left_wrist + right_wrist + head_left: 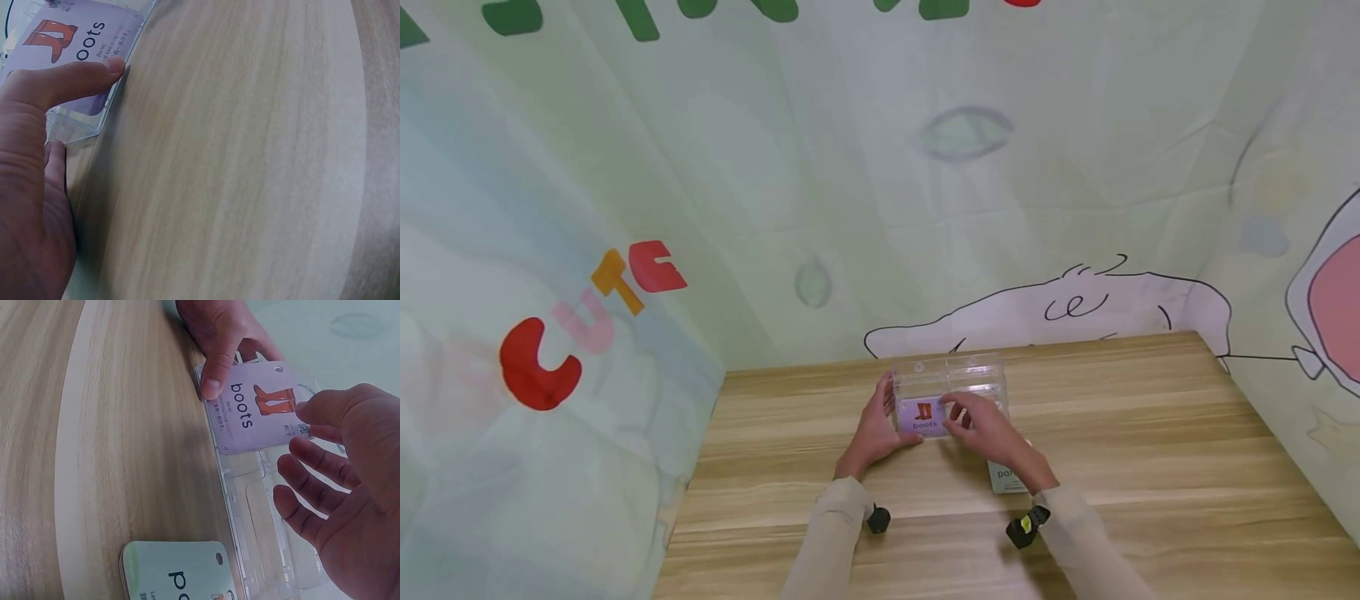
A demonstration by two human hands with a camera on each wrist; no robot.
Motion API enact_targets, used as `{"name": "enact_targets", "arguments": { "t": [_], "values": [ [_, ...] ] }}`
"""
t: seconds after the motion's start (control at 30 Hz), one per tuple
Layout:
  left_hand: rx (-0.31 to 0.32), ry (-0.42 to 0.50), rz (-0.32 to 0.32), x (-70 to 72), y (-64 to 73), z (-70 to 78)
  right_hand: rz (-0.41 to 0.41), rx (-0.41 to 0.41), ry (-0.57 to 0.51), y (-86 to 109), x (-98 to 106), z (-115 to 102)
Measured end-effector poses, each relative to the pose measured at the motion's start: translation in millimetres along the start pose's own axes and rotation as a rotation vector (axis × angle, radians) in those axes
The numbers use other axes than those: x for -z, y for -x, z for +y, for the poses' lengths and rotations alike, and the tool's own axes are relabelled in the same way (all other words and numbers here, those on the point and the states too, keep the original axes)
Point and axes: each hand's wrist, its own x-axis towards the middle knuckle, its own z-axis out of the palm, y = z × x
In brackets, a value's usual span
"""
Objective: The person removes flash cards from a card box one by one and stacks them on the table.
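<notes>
A lilac flashcard (922, 415) printed with red boots and the word "boots" lies on the left part of a clear plastic case (976, 369). My left hand (874, 432) grips the case at its left side; its thumb (94, 78) lies over the card's lower edge, and the fingers go behind the case. At the card's right edge, my right hand (992, 429) pinches it between thumb and index finger, as the right wrist view shows. The other fingers of that hand are loosely bent over the case's compartments (256, 506).
A pale green stack of cards (169, 569) lies on the wooden table (775, 467), in front of the case and partly under my right forearm. Behind the table hangs a printed fabric backdrop (850, 183). Each wrist wears a small black device.
</notes>
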Motion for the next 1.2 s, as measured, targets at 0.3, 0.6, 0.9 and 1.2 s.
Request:
{"name": "enact_targets", "arguments": {
  "t": [0.3,0.6,0.9,1.2],
  "values": [
    [-0.01,-0.005,0.007,-1.0,-1.0,-2.0,0.008,-0.009,-0.005,0.1,0,0],
    [-0.008,-0.011,0.009,-2.1,-2.0,-2.5,0.029,0.006,-0.008,1.5,1,-2],
    [-0.027,0.015,0.005,-1.2,-1.9,-0.7,0.086,0.044,-0.065,2.4,-5,-2],
    [-0.017,0.015,0.01,0.0,0.0,1.8,0.082,0.044,-0.181,1.5,-14,-4]
  ]
}}
